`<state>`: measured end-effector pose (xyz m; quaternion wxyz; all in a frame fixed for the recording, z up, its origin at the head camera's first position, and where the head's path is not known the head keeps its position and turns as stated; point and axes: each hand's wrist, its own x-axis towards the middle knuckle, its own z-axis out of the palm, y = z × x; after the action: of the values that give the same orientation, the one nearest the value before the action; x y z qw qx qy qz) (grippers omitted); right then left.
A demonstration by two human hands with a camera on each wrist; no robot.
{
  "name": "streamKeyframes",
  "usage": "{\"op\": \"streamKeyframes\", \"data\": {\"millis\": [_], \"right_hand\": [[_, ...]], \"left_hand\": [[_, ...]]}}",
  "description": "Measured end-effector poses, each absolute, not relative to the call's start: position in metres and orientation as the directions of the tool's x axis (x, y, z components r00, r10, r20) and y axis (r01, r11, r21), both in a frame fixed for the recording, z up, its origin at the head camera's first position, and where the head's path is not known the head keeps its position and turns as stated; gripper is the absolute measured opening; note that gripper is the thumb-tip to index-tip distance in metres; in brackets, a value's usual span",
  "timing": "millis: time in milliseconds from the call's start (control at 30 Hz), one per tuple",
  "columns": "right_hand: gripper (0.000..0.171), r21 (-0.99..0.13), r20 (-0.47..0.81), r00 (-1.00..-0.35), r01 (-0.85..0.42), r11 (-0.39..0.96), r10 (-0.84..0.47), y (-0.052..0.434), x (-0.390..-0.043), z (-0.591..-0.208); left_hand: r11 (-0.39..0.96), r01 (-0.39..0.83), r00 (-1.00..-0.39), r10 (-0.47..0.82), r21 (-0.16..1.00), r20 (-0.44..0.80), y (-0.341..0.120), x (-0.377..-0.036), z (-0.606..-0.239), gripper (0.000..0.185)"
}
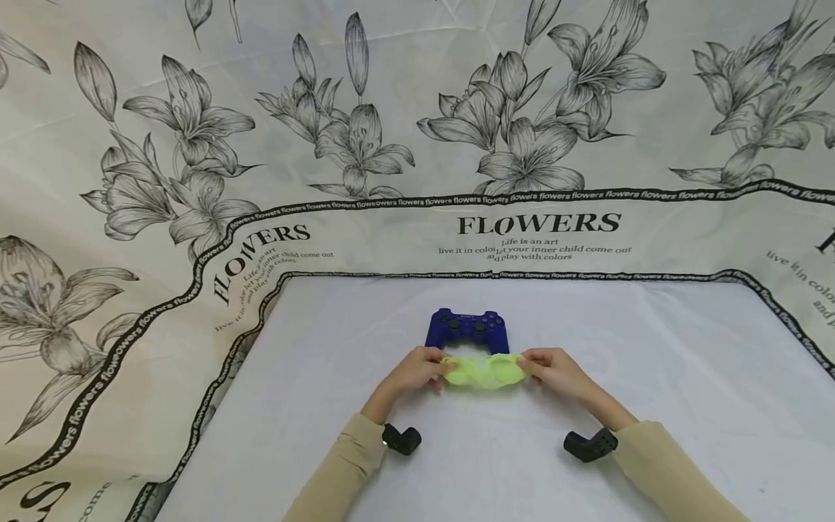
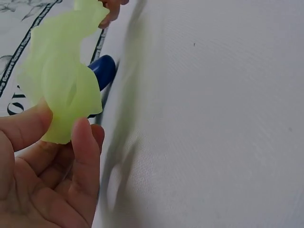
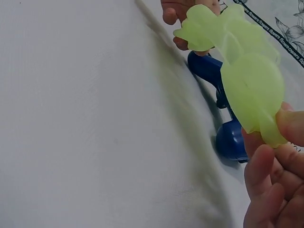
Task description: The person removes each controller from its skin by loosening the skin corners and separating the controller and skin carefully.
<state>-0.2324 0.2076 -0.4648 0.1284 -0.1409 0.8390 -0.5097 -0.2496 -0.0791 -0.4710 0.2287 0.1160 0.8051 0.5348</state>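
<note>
A soft, translucent yellow-green silicone controller cover is held up between both hands, just in front of a blue game controller. My left hand pinches the cover's left end between thumb and fingers; the left wrist view shows the cover hanging thin and floppy from that grip. At the other end, my right hand pinches the cover with thumb and fingers, and the right wrist view shows it bent and twisted. The controller lies on the table, its grips partly hidden behind the cover.
A white cloth covers the table. Behind and to the left, a curtain printed with flowers and lettering borders it. Each wrist carries a small black device, one on the left and one on the right.
</note>
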Motion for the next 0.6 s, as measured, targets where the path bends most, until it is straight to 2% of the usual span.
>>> {"op": "streamKeyframes", "data": {"millis": [167,367,600], "right_hand": [[0.032,-0.919,-0.078,-0.926,-0.078,0.387,-0.369,0.209,-0.234,-0.465],[0.037,-0.958,-0.124,-0.903,0.001,0.287,-0.411,0.209,-0.234,-0.463],[0.02,-0.981,-0.194,-0.86,0.184,0.068,-0.472,0.209,-0.237,-0.466]], "left_hand": [[0.376,-0.049,-0.842,0.483,0.925,-0.241,-0.08,-0.254,-0.472,0.027],[0.302,-0.127,-0.806,0.523,0.945,-0.276,-0.084,-0.257,-0.473,0.019],[0.187,-0.165,-0.772,0.587,0.968,-0.245,-0.089,-0.261,-0.472,0.023]]}}
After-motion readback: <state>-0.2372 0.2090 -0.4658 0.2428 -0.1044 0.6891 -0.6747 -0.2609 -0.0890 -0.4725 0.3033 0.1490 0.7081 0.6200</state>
